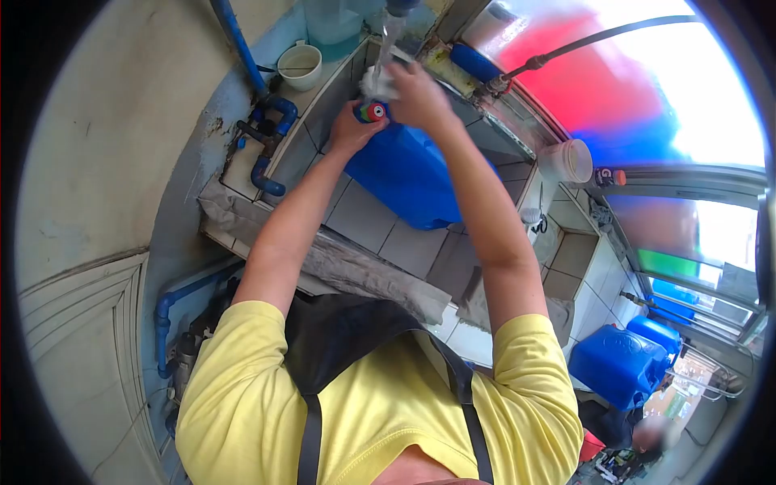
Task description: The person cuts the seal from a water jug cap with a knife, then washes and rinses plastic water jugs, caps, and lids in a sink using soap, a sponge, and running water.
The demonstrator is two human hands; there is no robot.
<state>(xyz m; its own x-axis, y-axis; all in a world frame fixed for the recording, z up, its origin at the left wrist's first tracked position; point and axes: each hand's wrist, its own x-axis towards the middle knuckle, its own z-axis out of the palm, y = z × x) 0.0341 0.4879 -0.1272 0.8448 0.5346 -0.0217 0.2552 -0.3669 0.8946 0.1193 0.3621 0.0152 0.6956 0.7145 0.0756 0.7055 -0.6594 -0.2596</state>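
A large blue jug (408, 174) lies tilted in the tiled basin (364, 214), its upper end under a stream of water (390, 40). My left hand (353, 131) is closed around that upper end, beside a round red-and-green cap or label (373, 111). Just right of it, my right hand (416, 97) is blurred by motion, its fingers bent at a whitish cloth or foam (377, 84) against the jug. What exactly the right fingers hold is hard to make out.
A white cup (300, 66) stands on the ledge at the basin's upper left, near blue pipes (275, 133). A white tub (570, 160) sits on the right ledge. More blue jugs (618, 365) and a person (653, 434) are at the lower right.
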